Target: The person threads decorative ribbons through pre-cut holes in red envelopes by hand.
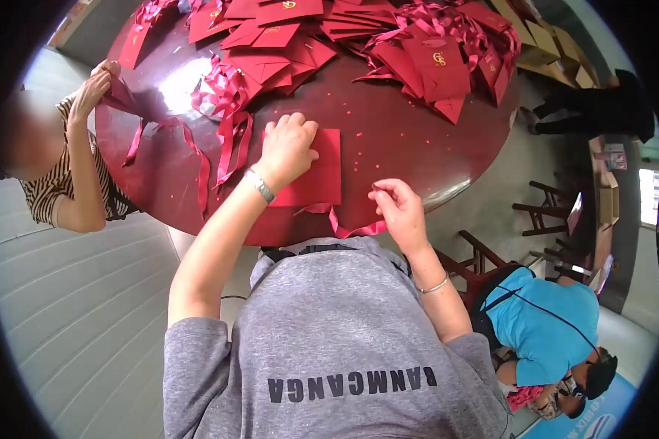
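A flat red paper gift bag (322, 172) lies near the close edge of the round table. My left hand (289, 150), wearing a watch, presses on its upper left part, fingers curled at the top edge. A red ribbon (337, 223) trails from the bag's lower edge toward my right wrist. My right hand (399, 208) is raised right of the bag, thumb and fingertips pinched together; I cannot tell what small thing is between them. Beyond my left hand lies a bundle of loose red ribbons (231, 95).
Piles of red bags (436, 69) with gold lettering and ribbons cover the far side of the dark red table (388, 157). Another person (80, 161) handles a red bag at left. At lower right sits a person in blue (542, 314), near wooden stools (542, 208). Small red scraps dot the tabletop.
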Tool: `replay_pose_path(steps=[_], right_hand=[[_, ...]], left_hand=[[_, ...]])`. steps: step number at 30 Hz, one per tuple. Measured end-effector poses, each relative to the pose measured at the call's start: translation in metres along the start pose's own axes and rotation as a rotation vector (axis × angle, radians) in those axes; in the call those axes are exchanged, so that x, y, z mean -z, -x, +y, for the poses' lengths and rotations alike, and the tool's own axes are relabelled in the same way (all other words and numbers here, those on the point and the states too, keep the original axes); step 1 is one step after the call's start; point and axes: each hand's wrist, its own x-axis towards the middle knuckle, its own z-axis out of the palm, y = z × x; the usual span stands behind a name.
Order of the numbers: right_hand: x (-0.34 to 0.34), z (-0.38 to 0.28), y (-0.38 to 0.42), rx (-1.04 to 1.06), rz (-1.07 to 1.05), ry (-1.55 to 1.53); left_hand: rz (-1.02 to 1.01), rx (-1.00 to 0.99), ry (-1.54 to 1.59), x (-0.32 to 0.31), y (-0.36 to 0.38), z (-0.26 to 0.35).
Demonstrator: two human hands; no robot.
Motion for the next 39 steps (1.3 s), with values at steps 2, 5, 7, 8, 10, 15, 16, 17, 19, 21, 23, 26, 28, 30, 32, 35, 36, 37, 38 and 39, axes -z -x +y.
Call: replay_pose_path(steps=[2,5,7,8,10,15,16,17,19,21,23,26,28,30,32,35,36,37,38,39], right_hand=[[-0.011,0.004,-0.014,0.107,-0.040,0.176],[-0.040,-0.010,-0.036,0.120,-0.065,0.306],[-0.058,-0.004,-0.048,0.188,-0.059,0.363],[-0.064,-0.001,-0.051,0.266,-0.033,0.414],[-0.069,0.007,-0.052,0.281,-0.044,0.429],[-0.071,0.013,-0.050,0.272,-0.088,0.422],[-0.070,0.011,-0.050,0.319,-0.085,0.445],[-0.070,0.008,-0.049,0.365,-0.080,0.466],[-0.072,0.000,-0.047,0.345,-0.084,0.497],[-0.073,-0.005,-0.046,0.480,-0.065,0.572],[-0.075,-0.016,-0.043,0.437,-0.075,0.575],[-0.080,-0.028,-0.043,0.462,-0.088,0.629],[-0.083,-0.035,-0.046,0.486,-0.102,0.726],[-0.086,-0.041,-0.050,0.474,-0.112,0.753],[-0.089,-0.042,-0.053,0.477,-0.113,0.785],[-0.092,-0.041,-0.057,0.442,-0.121,0.803],[-0.092,-0.042,-0.058,0.418,-0.121,0.804],[-0.093,-0.043,-0.058,0.417,-0.130,0.811],[-0.093,-0.044,-0.058,0.413,-0.130,0.800],[-0.093,-0.044,-0.058,0.411,-0.128,0.789]], left_hand=[[0.051,0.101,0.015,-0.001,0.015,0.007],[0.119,0.146,0.131,-0.008,0.035,0.008],[0.197,0.152,0.208,-0.016,0.041,0.004],[0.122,0.229,0.408,-0.014,0.043,0.003],[-0.020,0.297,0.627,-0.009,0.044,-0.005],[-0.202,0.307,0.995,-0.023,0.040,-0.031],[-0.241,0.319,1.035,-0.027,0.038,-0.036],[-0.282,0.328,1.073,-0.026,0.036,-0.038],[-0.350,0.384,1.139,-0.026,0.033,-0.039],[-0.404,0.456,1.211,-0.019,0.032,-0.037],[-0.442,0.459,1.269,-0.014,0.031,-0.038],[-0.444,0.470,1.442,-0.008,0.032,-0.041],[-0.452,0.459,1.482,-0.003,0.033,-0.044],[-0.456,0.451,1.525,-0.005,0.034,-0.047],[-0.440,0.396,1.579,-0.009,0.036,-0.051],[-0.367,0.402,1.704,-0.011,0.041,-0.050],[-0.364,0.406,1.715,-0.012,0.041,-0.051],[-0.374,0.409,1.712,-0.012,0.042,-0.051],[-0.385,0.412,1.709,-0.012,0.042,-0.051],[-0.383,0.414,1.717,-0.012,0.042,-0.052]])
